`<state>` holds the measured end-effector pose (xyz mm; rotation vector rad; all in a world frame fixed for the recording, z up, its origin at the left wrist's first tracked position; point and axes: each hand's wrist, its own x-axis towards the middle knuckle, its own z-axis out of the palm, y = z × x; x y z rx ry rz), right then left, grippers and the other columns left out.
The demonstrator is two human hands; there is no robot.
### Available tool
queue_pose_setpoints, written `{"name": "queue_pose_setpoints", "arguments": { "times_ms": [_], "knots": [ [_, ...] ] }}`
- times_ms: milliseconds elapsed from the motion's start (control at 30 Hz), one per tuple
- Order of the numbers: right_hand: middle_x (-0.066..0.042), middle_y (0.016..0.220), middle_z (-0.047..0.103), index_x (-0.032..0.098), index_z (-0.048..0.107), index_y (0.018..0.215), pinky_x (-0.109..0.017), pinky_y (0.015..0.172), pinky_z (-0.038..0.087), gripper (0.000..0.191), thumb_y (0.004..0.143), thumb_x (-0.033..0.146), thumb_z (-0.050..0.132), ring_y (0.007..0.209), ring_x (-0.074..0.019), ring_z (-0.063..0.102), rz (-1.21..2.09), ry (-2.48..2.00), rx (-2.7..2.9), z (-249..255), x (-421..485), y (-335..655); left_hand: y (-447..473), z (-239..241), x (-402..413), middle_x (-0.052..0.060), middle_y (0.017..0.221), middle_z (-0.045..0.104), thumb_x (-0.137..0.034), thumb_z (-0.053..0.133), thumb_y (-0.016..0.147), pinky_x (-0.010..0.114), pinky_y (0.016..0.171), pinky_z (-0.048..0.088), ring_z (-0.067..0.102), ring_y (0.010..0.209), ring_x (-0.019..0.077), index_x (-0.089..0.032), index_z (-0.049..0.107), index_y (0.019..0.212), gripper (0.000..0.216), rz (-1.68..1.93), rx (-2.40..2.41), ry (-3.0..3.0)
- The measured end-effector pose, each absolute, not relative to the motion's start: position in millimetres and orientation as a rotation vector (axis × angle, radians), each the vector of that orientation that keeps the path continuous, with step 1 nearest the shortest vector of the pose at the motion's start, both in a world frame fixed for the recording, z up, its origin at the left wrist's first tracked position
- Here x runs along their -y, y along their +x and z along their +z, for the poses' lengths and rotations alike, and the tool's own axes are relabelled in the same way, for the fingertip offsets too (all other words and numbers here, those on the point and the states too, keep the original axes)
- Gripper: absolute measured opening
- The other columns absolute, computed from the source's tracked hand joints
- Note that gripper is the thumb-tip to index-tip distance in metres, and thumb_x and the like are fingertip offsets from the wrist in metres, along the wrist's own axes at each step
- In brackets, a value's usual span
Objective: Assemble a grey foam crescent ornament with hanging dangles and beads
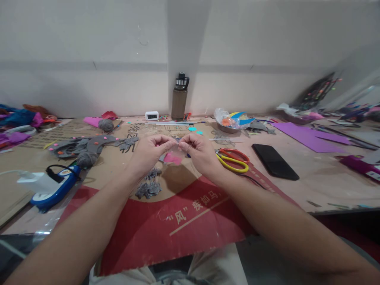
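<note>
My left hand [151, 152] and my right hand [200, 152] meet above the cardboard sheet [184, 221], fingers curled in a pinch. Between the fingertips is a small pink piece [173, 158], partly blurred, and both hands appear to pinch it. Just below my left hand lie small grey felt cut-outs [148, 186]. Orange and yellow scissors [233, 159] rest right beside my right wrist.
A black phone [274, 161] lies right of the scissors. A blue glue gun [55, 186] and grey felt shapes [86, 146] sit at left. A brown bottle [179, 97], a white clock [151, 115], a bowl of scraps [230, 118] and purple sheets [308, 136] stand farther back.
</note>
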<state>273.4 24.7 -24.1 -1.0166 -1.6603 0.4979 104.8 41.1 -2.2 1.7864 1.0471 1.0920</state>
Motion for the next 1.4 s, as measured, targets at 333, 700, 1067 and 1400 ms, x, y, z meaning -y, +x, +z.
{"name": "queue_pose_setpoints", "arguments": {
  "times_ms": [333, 700, 1067, 1400],
  "knots": [
    [-0.001, 0.074, 0.056, 0.019, 0.058, 0.081, -0.029, 0.064, 0.039, 0.015, 0.087, 0.033, 0.055, 0.069, -0.0139, 0.049, 0.559, -0.984, 1.67, -28.1, -27.2, 270.2, 105.3, -3.7, -43.2, -0.004, 0.05, 0.048, -0.039, 0.069, 0.073, 0.02, 0.043, 0.025, 0.033, 0.043, 0.0054, -0.016, 0.069, 0.078, 0.023, 1.142, -0.966, 1.628],
    [0.0, 0.07, 0.056, 0.018, 0.06, 0.078, -0.028, 0.061, 0.038, 0.013, 0.081, 0.031, 0.061, 0.063, -0.0114, 0.047, 0.695, -1.006, 1.576, -24.6, -27.9, 270.5, 102.9, -6.0, -47.3, -0.004, 0.043, 0.046, -0.039, 0.068, 0.074, 0.021, 0.045, 0.028, 0.04, 0.044, 0.0092, -0.017, 0.072, 0.08, 0.024, 1.118, -1.091, 1.735],
    [0.001, 0.069, 0.056, 0.018, 0.06, 0.074, -0.027, 0.059, 0.037, 0.015, 0.079, 0.032, 0.063, 0.061, -0.0108, 0.045, 0.7, -1.015, 1.553, -25.6, -29.1, 271.9, 105.8, -3.6, -44.8, -0.003, 0.043, 0.046, -0.036, 0.068, 0.073, 0.021, 0.044, 0.029, 0.04, 0.044, 0.0091, -0.018, 0.072, 0.079, 0.02, 1.115, -1.09, 1.692],
    [-0.001, 0.071, 0.054, 0.02, 0.056, 0.07, -0.03, 0.067, 0.037, 0.018, 0.084, 0.031, 0.057, 0.071, -0.0147, 0.048, 0.477, -1.02, 1.674, -23.1, -23.1, 273.4, 105.2, -0.9, -37.7, -0.004, 0.049, 0.046, -0.037, 0.065, 0.076, 0.022, 0.043, 0.024, 0.033, 0.045, 0.0072, -0.018, 0.07, 0.077, 0.019, 1.111, -0.993, 1.751]
  ]
}}
